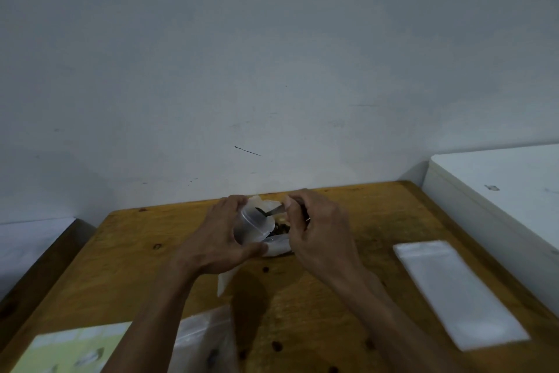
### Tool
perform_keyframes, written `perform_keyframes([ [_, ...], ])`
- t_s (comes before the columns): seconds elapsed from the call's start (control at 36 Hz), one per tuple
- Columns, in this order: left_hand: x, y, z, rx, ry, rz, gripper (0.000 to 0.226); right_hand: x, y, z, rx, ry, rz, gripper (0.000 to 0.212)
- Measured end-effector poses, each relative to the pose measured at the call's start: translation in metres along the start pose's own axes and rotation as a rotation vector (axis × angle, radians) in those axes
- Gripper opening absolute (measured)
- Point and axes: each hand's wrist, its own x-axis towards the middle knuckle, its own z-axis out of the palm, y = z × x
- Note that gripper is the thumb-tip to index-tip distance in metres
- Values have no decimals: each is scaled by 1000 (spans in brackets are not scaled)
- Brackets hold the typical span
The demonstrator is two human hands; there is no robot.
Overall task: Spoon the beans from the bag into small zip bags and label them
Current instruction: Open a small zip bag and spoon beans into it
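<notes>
Beans (279, 229) are seen as a dark heap in the open mouth of the bag (276, 247), which lies at the far middle of the wooden table (302, 312), close to the wall. Just over them a small zip bag (252, 226) is held with its mouth rounded open and turned toward the right; the left hand (217, 239) is curled round it, fingers over the top and thumb beneath. A spoon (270, 211) is pinched in the right hand (314, 230), its bowl reaching into the open mouth; whether it is loaded cannot be told through the blur.

The step in hand is judged to be the tipping of a spoonful into the small bag. It is best done with the mouth kept wide by light pressure from thumb and fingers, and with the small bag kept directly above the big one, so that any strays are caught there and not lost on the table. The bowl should be carried well past the zip track before it is tilted, since beans lodged in the track would spoil the seal.

A flat stack of clear bags (453, 291) lies well apart to the right, and a printed sheet (75, 348) with further plastic (205, 339) beside it lies at the near left; these are thought to serve the later filling and labelling.
</notes>
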Motion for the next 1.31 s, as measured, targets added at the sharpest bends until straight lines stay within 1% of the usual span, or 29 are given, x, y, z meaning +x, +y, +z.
perform_keyframes([
  [0.08,0,1,-1,39,-21,-10,101,1,3,-5,79,25,55,16],
  [0.17,0,-2,-4,49,-3,-27,107,0,11,-9,160,169,165,16],
  [0.25,0,-6,-6,57,-11,-59,113,-2,25,-9,126,257,219,16],
  [0.33,-1,-7,-7,80,-40,-82,120,-10,39,-2,23,211,208,15],
  [0.39,0,-8,-7,82,-59,-88,117,-18,47,7,-36,151,219,15],
  [0.47,1,-10,-5,73,-74,-86,109,-27,54,18,-54,101,275,13],
  [0.53,2,-11,-2,56,-80,-100,104,-31,57,26,-10,76,375,13],
  [0.58,4,-11,0,36,-85,-105,103,-33,59,32,46,66,528,16],
  [0.69,5,-12,5,12,-75,-98,106,-29,54,38,340,98,848,19],
  [0.78,4,-13,5,1,-68,-109,109,-27,51,39,484,150,957,18],
  [0.94,1,-13,4,16,-55,-112,114,-21,55,25,586,249,994,16],
  [1.03,0,-10,5,22,-41,-112,117,-16,54,15,624,274,977,15],
  [1.17,-1,-8,6,32,-26,-125,118,-4,44,-5,628,303,887,18],
  [1.25,0,-7,6,29,-15,-117,118,4,34,-15,598,278,810,19],
  [1.31,0,-3,3,24,-15,-121,125,6,27,-17,537,246,743,23],
])
